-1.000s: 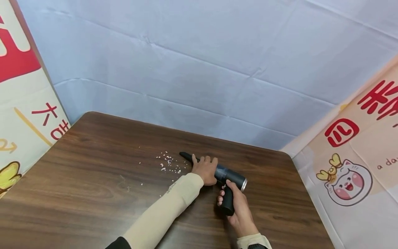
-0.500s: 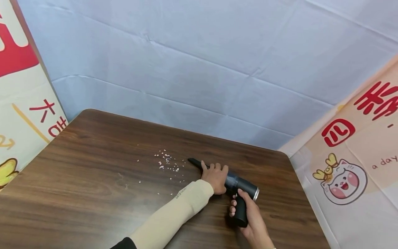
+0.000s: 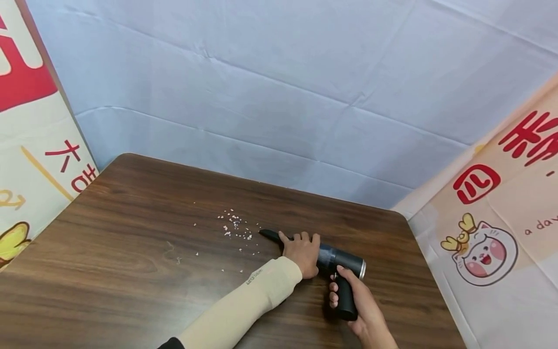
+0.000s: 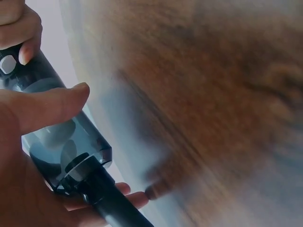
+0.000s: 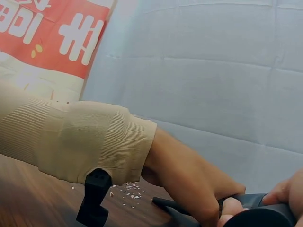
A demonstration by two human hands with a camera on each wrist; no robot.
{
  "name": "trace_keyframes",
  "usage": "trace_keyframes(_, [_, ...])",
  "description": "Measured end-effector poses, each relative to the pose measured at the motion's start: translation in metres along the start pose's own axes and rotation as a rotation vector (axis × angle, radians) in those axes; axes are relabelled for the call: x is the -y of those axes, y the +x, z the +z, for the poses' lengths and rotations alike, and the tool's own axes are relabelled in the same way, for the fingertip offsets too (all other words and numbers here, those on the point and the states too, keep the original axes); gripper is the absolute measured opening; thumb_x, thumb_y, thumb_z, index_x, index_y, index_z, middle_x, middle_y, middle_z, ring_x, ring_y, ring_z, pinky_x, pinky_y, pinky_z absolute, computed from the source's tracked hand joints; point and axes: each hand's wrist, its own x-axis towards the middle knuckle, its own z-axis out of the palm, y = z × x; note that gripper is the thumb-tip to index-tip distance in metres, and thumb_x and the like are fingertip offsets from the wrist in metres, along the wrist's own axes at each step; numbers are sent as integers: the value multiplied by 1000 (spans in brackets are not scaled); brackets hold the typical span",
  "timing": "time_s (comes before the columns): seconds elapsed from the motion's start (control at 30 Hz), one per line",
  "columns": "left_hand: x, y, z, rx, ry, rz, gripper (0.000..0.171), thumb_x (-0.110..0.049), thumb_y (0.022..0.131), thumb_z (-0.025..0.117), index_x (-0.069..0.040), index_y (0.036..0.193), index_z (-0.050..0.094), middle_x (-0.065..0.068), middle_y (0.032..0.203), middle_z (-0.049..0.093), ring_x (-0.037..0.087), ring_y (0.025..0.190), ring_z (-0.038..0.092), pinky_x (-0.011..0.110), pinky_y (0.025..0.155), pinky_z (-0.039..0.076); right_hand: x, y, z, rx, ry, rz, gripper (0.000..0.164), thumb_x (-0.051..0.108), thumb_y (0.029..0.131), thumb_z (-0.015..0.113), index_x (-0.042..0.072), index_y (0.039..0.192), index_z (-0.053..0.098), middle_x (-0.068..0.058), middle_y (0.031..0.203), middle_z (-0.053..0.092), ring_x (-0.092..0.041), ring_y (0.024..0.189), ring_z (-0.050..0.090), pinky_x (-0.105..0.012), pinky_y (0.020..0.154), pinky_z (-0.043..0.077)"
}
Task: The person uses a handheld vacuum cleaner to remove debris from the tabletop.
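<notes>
A dark handheld vacuum cleaner with a long black nozzle is held low over the brown table. My right hand grips its handle, thumb high near the body. Around the front of the vacuum lies my left hand; in the left wrist view its thumb crosses the clear dust cup, and fingers show beyond the nozzle. White crumbs, like torn bits, are scattered just left of the nozzle tip. The right wrist view shows the left hand partly covering the nozzle.
The wooden table ends at a pale cloth backdrop. Printed panels with red characters stand at the left and right. A few stray crumbs and a thin thread-like mark lie farther left.
Both hands have shifted right and nearer to me with the vacuum, mostly in the first half second. The nozzle tip has since dropped slightly toward the front. The crumbs look much the same.
</notes>
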Motion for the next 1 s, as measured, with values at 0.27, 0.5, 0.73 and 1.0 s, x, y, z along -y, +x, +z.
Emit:
trace_keyframes(0.27, [6,-2,1,-14,-3,-21,64,-45,64,61,-18,116,35,9,105,44,30,96,42,64,77,18,-2,6,5,-43,-7,-8,35,32,80,49,0,94,40,-3,62,44,-11,48,44,-22,45,39])
trace_keyframes(0.5, [12,0,3,-28,-17,-18,63,-46,63,62,-17,114,37,10,107,43,32,101,39,64,78,15,-8,10,12,-85,17,-31,39,32,79,52,0,96,38,-3,63,44,-11,47,44,-22,44,39])
trace_keyframes(0.73, [20,4,6,-60,-36,-8,63,-44,63,63,-16,114,38,9,105,44,32,100,39,63,80,12,-10,14,22,-127,17,-46,41,32,78,53,-1,96,38,-3,62,43,-12,47,43,-23,44,38])
trace_keyframes(1.0, [19,3,6,-41,-25,-6,63,-45,63,63,-15,114,38,9,106,43,33,101,38,62,81,12,-11,13,20,-124,8,-37,40,33,78,52,0,95,38,-3,62,43,-12,47,43,-23,44,38])
